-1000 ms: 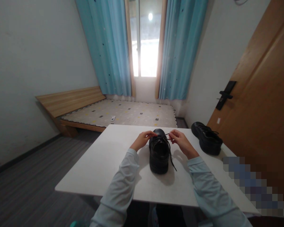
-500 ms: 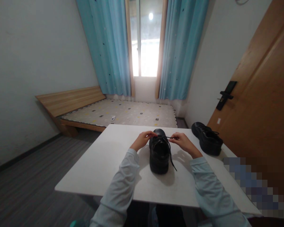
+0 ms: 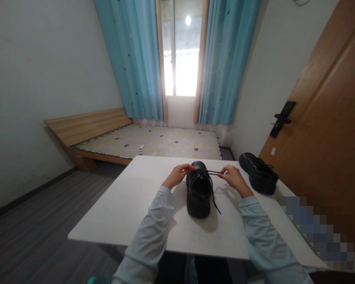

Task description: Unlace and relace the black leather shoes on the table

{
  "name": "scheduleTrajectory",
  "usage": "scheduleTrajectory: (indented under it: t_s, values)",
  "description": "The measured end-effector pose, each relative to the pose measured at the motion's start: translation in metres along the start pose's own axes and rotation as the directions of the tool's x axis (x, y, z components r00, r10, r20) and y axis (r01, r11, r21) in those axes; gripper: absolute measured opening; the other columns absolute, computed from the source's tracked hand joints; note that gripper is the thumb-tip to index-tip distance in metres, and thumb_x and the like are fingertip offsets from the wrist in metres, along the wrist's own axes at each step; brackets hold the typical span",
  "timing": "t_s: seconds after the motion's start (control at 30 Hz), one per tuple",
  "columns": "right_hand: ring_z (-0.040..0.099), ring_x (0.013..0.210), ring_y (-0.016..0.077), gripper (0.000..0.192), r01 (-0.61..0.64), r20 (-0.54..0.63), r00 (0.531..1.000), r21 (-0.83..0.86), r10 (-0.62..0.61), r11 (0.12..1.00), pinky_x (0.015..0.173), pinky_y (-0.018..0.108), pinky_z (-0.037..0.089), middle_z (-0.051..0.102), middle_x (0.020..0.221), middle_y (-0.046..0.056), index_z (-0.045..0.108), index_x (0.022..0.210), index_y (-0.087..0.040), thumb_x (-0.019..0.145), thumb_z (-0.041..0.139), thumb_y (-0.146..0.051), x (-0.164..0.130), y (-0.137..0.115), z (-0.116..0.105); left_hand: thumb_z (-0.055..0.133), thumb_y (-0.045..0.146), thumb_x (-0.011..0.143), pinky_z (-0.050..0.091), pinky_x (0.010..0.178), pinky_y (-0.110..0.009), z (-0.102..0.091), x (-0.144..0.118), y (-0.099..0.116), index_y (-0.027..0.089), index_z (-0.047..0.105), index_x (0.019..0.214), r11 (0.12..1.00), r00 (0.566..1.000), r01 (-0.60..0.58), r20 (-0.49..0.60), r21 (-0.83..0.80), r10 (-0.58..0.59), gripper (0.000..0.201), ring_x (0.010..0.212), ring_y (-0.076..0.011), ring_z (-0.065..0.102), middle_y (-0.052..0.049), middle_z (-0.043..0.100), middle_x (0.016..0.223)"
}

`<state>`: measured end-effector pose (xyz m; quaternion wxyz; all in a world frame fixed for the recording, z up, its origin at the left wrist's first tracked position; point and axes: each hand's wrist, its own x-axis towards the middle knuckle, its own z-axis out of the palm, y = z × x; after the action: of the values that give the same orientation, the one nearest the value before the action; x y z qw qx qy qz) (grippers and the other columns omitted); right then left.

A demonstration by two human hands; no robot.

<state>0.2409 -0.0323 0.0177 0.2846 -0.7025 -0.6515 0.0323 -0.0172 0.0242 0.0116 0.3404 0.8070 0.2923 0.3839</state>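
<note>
A black lace-up shoe (image 3: 198,197) stands upright on the white table, its heel toward me. At its left side my left hand (image 3: 177,174) is closed, thumb and finger pinching at the laces by the tongue; the exact bit of lace is hard to see. My right hand (image 3: 231,176) pinches a loop of black shoelace (image 3: 213,172) and holds it stretched out to the right of the shoe. One loose lace end hangs down the shoe's right side onto the table.
A second black shoe (image 3: 259,173) rests at the table's right edge. The white table (image 3: 121,209) stands before a bed (image 3: 165,142) with a small white object (image 3: 141,148) on it. A wooden door (image 3: 322,118) is on the right; a blurred patch covers the table's right edge.
My right hand has moved slightly right, drawing the lace loop out longer from the shoe. My left hand and the shoe have stayed nearly in place.
</note>
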Motion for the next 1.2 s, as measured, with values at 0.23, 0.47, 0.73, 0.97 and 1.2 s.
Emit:
scheduleTrajectory:
  t_s: [0.23,0.47,0.73,0.97,1.2]
  values:
    - [0.061,0.072,0.0203,0.009,-0.140,-0.135,0.985,-0.232,0.111,0.963,0.055,0.027,0.036,0.066,0.077,0.007,0.065,0.071,-0.019,0.072,0.064,-0.028,-0.007,-0.001,0.003,0.048,0.021,0.084,0.048,0.088,-0.031,-0.001,0.000,0.002,0.015,0.069,0.091,1.000,1.000,0.012,0.003,-0.018,-0.012,0.023,0.091,-0.0172,0.064,-0.006,0.072,0.095]
    - [0.063,0.076,0.0228,0.009,-0.190,-0.152,0.978,-0.346,0.145,0.919,0.057,0.029,0.038,0.067,0.081,0.010,0.063,0.079,-0.019,0.077,0.060,-0.027,-0.011,-0.009,-0.001,0.048,0.021,0.085,0.048,0.086,-0.031,-0.001,0.000,0.003,0.015,0.069,0.090,1.000,1.000,0.001,0.003,-0.009,-0.001,0.023,0.090,-0.0172,0.064,-0.007,0.072,0.093]
    - [0.063,0.079,0.0231,0.007,-0.133,-0.229,0.972,-0.394,0.044,0.909,0.058,0.029,0.038,0.066,0.089,0.012,0.059,0.083,-0.018,0.079,0.060,-0.023,-0.014,-0.018,-0.005,0.048,0.021,0.084,0.049,0.086,-0.031,-0.002,-0.002,0.004,0.017,0.069,0.095,1.000,0.999,0.025,0.033,-0.009,-0.024,0.025,0.092,-0.0173,0.063,-0.006,0.071,0.096]
    - [0.062,0.076,0.0222,0.005,-0.181,-0.284,0.953,-0.271,0.101,0.945,0.058,0.028,0.035,0.066,0.085,0.010,0.057,0.082,-0.019,0.077,0.057,-0.018,-0.013,-0.019,-0.014,0.048,0.021,0.083,0.050,0.084,-0.030,-0.002,-0.003,0.006,0.017,0.070,0.092,1.000,0.999,0.028,0.020,-0.009,-0.028,0.024,0.090,-0.0172,0.064,-0.006,0.071,0.095]
    - [0.060,0.088,0.0214,0.016,0.182,0.025,0.983,-0.066,-0.181,0.981,0.079,0.032,0.044,0.066,0.091,0.009,0.060,0.087,-0.017,0.072,0.056,-0.013,-0.005,-0.009,0.003,0.050,0.024,0.083,0.050,0.083,-0.031,-0.001,-0.003,0.010,0.018,0.069,0.093,0.998,0.999,0.047,0.020,0.048,-0.048,0.023,0.092,-0.0180,0.063,-0.006,0.071,0.097]
